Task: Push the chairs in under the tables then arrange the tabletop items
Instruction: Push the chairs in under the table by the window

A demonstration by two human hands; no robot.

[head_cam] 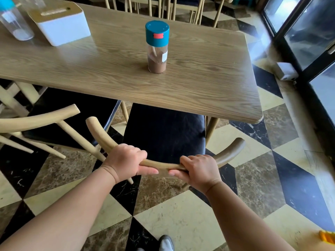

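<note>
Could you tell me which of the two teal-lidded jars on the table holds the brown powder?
The jar standing alone mid-table, nearer the gripped chair; the far-left one beside the white box looks clear with white contents.

Daylight pours in through the glass doors [308,38] far right of the fingers [143,153], leaving a pale glare on the table [199,84] ahead of them. Under the table it is dim, the chair seat [163,134] nearly black. The hands are sharp; the frame edges bend and blur, especially the bottle [16,24] far left.
</note>
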